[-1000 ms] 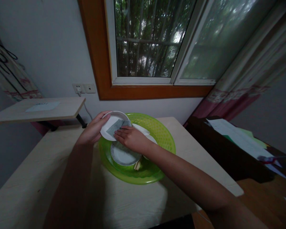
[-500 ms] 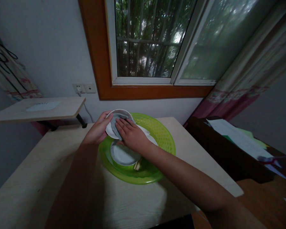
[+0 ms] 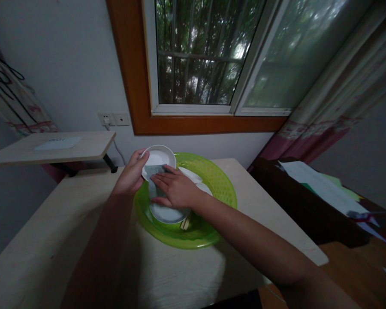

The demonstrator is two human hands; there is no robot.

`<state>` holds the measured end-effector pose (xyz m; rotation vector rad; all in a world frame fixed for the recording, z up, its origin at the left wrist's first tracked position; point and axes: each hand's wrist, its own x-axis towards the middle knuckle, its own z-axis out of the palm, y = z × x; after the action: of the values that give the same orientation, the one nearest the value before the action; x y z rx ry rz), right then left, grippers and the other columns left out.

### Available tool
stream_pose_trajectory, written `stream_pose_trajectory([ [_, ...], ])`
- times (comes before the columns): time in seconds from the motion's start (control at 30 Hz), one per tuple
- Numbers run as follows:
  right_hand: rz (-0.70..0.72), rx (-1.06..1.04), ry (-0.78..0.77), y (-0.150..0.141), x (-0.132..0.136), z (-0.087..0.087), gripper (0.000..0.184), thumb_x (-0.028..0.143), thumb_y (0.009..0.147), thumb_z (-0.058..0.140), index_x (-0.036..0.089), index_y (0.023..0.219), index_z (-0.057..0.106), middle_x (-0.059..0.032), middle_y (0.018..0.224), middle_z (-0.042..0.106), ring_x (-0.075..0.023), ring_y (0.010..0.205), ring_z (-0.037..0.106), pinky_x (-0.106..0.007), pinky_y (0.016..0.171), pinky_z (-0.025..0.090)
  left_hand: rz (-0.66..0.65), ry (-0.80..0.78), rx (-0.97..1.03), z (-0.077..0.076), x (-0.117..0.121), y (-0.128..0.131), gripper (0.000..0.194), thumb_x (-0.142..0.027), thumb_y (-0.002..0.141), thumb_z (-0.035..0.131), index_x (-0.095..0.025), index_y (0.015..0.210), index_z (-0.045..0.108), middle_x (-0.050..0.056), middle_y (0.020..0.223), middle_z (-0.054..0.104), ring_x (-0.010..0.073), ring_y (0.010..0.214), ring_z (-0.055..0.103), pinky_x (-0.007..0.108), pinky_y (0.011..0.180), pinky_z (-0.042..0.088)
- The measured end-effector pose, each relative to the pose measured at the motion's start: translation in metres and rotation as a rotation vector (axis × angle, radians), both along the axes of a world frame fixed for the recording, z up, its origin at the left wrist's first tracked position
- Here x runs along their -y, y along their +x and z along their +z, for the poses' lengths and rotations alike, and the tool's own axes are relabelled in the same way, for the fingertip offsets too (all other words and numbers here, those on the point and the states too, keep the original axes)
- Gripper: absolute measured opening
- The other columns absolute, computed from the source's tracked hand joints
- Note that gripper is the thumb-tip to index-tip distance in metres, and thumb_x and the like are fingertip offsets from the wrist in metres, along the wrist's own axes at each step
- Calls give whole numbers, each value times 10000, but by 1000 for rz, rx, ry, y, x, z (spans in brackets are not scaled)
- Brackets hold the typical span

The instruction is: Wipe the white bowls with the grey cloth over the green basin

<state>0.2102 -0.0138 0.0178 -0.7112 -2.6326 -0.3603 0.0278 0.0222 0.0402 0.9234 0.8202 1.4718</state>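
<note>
While the left hand [image 3: 133,171] grips a small white dish [image 3: 157,155] at about nine o'clock on its rim, thumb over the edge and the other fingers mostly hidden behind it, the right hand [image 3: 176,189] lies at the dish's five o'clock side. Its fingers are straight and close together, resting on a grey cloth [image 3: 154,171], with the thumb spread apart below them. The undersides of those fingers are hidden, so I cannot tell whether they pinch the cloth or only press on it. The cloth covers the lower part of the dish and hangs past its edge toward six o'clock.

The dish is held tilted over the ten-to-eleven o'clock side of a green basin [image 3: 223,184], which stands on a pale table [image 3: 176,274]. Inside the basin, a white plate [image 3: 169,215] sits toward eight o'clock, partly behind the right hand, and light wooden sticks [image 3: 185,223] lie at six. More white ware [image 3: 190,174] shows toward one o'clock.
</note>
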Motion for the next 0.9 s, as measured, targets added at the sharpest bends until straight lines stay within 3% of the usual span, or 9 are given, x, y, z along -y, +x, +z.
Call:
stream_pose_trajectory([
  [0.13, 3, -15, -36, 0, -1, -2, 590, 438, 1085, 473, 32, 1512, 515, -210, 1509, 611, -273, 1391, 601, -484, 1303, 278, -51, 22, -11, 0, 2, 6, 384, -376, 839, 824, -195, 1114, 626, 16, 909, 688, 149, 792, 660, 241, 709, 522],
  [0.27, -24, -6, -34, -1, -3, -4, 612, 262, 1006, 566, -2, 1547, 455, -228, 1545, 570, -287, 1423, 570, -472, 1295, 313, -56, 23, -35, -1, 3, 11, 374, -367, 829, 832, -202, 1093, 625, 13, 926, 690, 141, 809, 659, 241, 738, 529],
  [0.37, -69, -2, 0, 0, -5, -6, 528, 189, 1039, 506, 20, 1539, 476, -226, 1554, 560, -270, 1441, 557, -468, 1282, 348, -73, 17, -25, -2, 3, 11, 395, -373, 830, 834, -199, 1113, 620, 23, 952, 696, 141, 825, 662, 236, 739, 528],
  [0.47, -134, -5, 53, 2, -7, -6, 460, 155, 1074, 451, 49, 1517, 515, -221, 1561, 553, -266, 1441, 560, -488, 1261, 389, -78, 19, 4, -3, 0, 7, 404, -390, 835, 831, -200, 1118, 615, 14, 910, 682, 138, 776, 649, 232, 690, 518],
  [0.67, -251, 62, 142, 5, -10, -2, 385, 113, 1060, 484, -8, 1401, 615, -253, 1470, 625, -292, 1406, 595, -494, 1266, 387, -26, 13, 12, -1, -2, -3, 362, -344, 862, 803, -184, 1133, 625, 21, 892, 688, 137, 737, 642, 232, 659, 516],
  [0.8, -196, 68, 149, 3, -11, -5, 320, 140, 1064, 509, 32, 1314, 675, -225, 1388, 693, -282, 1314, 664, -490, 1242, 414, 7, 23, 15, -2, -2, 2, 349, -356, 872, 792, -187, 1121, 617, 18, 894, 687, 137, 744, 644, 228, 662, 517],
  [0.9, -110, 33, 75, 1, -11, -8, 350, 153, 1077, 496, 52, 1388, 620, -209, 1373, 706, -256, 1256, 694, -472, 1198, 458, 41, 1, -1, -3, 0, 9, 389, -399, 860, 802, -200, 1133, 610, 14, 893, 679, 151, 761, 653, 238, 656, 516],
])
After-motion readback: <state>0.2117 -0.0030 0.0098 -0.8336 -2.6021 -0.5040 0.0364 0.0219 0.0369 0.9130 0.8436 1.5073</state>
